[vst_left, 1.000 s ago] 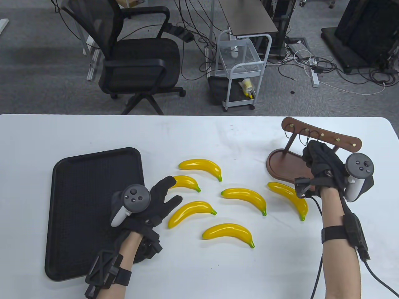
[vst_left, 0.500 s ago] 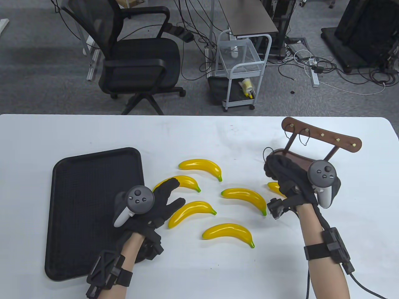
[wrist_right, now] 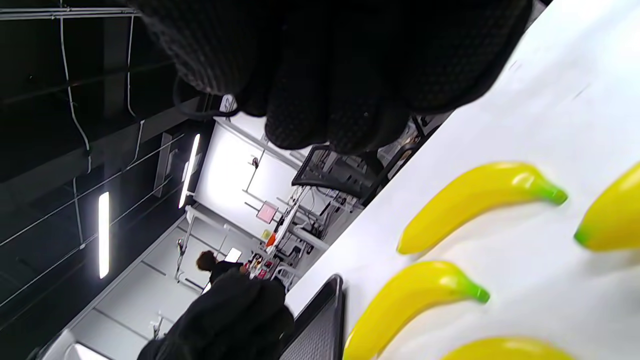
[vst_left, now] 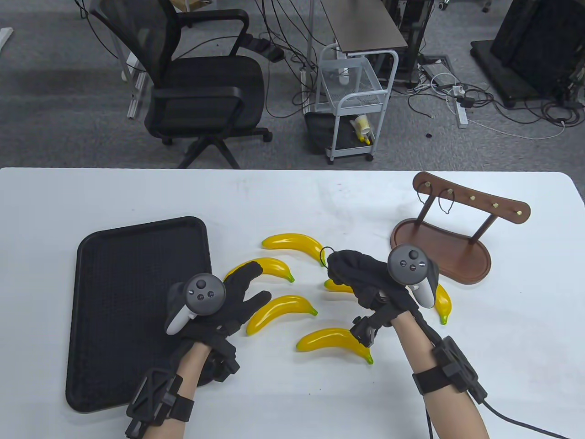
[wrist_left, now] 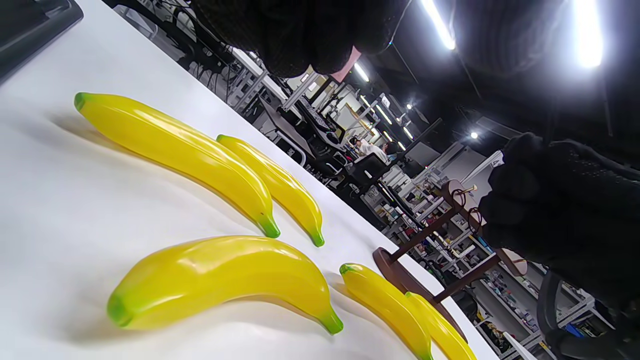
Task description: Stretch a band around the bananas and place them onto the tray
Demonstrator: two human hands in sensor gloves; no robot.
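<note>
The right hand hangs over the middle of the bananas with its grip curled round a thin black band, whose small loop pokes out past the fingertips. The left hand lies flat and open on the tabletop, fingertips touching the banana ahead of it, with the tray just behind and to its outer side.

6 bananas lie loose and apart, so my judgement is that they should be gathered side by side before stretching. Best to use both hands to open the loop wide and slide it over one shared end.

Most bananas lie roughly crosswise to the right grip, green tips pointing away from the tray. The stand sits beyond the right hand.
</note>
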